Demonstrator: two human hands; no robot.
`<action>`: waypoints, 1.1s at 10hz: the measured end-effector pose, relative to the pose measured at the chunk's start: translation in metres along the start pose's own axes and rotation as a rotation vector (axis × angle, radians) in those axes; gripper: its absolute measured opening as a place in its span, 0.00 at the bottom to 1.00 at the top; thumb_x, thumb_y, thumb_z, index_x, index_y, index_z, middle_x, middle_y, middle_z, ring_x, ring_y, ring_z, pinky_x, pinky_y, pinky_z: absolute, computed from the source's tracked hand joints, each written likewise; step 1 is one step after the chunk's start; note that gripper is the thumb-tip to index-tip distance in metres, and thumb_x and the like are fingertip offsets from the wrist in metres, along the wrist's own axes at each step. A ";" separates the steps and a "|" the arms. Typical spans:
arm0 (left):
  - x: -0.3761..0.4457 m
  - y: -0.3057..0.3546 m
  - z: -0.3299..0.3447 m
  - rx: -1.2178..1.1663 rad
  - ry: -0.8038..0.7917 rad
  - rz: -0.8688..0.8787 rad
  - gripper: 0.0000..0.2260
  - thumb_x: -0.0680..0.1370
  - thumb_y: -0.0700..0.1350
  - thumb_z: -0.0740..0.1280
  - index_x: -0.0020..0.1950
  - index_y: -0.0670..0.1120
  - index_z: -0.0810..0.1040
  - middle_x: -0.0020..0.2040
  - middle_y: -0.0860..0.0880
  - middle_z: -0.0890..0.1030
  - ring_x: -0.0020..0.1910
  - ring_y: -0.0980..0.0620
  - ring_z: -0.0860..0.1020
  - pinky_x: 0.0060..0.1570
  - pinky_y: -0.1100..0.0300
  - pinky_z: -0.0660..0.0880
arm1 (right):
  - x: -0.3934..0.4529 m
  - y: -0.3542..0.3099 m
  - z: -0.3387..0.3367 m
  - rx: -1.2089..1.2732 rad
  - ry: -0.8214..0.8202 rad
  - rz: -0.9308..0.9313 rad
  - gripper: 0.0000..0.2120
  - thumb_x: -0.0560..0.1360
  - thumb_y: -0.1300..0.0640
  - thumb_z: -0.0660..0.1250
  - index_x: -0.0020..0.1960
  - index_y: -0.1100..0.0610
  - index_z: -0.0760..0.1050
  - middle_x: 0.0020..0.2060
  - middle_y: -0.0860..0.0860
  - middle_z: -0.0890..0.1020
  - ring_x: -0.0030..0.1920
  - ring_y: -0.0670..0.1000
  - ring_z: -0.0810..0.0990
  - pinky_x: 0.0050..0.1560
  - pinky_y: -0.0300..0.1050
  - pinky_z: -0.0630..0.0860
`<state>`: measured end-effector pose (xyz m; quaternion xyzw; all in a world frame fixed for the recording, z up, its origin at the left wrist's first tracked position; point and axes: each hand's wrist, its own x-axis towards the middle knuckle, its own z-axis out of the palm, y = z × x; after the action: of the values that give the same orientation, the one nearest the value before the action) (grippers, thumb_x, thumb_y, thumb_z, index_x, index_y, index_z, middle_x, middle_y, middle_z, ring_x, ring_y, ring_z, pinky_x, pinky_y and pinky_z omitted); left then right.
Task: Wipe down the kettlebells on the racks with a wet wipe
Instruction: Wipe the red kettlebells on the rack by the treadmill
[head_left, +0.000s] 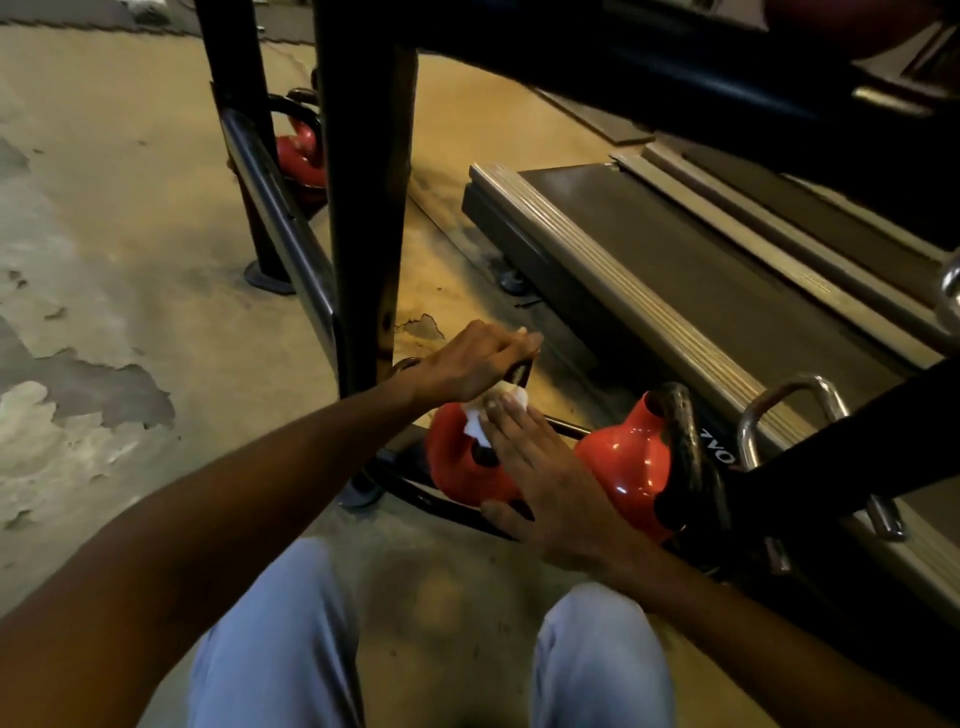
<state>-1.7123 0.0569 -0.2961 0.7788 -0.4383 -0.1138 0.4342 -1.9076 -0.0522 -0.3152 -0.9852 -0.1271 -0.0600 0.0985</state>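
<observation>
A red kettlebell with a black handle sits on the bottom rail of the black rack, low in the middle of the view. My left hand grips its handle from above. My right hand lies flat on the bell's side with straight fingers, pressing a white wet wipe against the red surface. A second red kettlebell stands just to the right, its dark handle turned toward me. A third red kettlebell rests farther back on the left.
A treadmill deck runs behind the rack on the right. Chrome handles of other weights sit at the right. The worn concrete floor spreads to the left. My knees in light trousers are at the bottom.
</observation>
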 end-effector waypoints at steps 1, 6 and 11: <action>0.000 0.003 -0.002 -0.005 -0.011 0.021 0.27 0.88 0.57 0.56 0.44 0.40 0.84 0.37 0.41 0.83 0.36 0.48 0.80 0.39 0.60 0.73 | 0.021 0.013 -0.017 -0.150 -0.046 -0.105 0.37 0.85 0.34 0.53 0.85 0.57 0.54 0.84 0.55 0.57 0.84 0.53 0.48 0.83 0.59 0.51; 0.003 0.002 -0.005 0.250 -0.119 0.079 0.18 0.84 0.47 0.69 0.72 0.43 0.79 0.75 0.46 0.75 0.78 0.51 0.69 0.74 0.58 0.66 | -0.059 0.060 0.036 -0.500 -0.197 0.076 0.57 0.71 0.17 0.34 0.81 0.61 0.31 0.78 0.57 0.29 0.80 0.63 0.28 0.74 0.33 0.26; 0.010 0.001 -0.005 0.202 -0.086 0.042 0.16 0.80 0.43 0.72 0.68 0.41 0.82 0.71 0.42 0.79 0.75 0.49 0.72 0.76 0.53 0.69 | 0.011 -0.054 0.010 1.313 0.310 0.554 0.26 0.80 0.40 0.63 0.77 0.38 0.66 0.70 0.34 0.77 0.72 0.39 0.72 0.71 0.39 0.71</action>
<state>-1.7045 0.0513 -0.2901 0.8037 -0.4818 -0.0933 0.3365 -1.9104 0.0036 -0.3136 -0.6991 0.1327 -0.0830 0.6977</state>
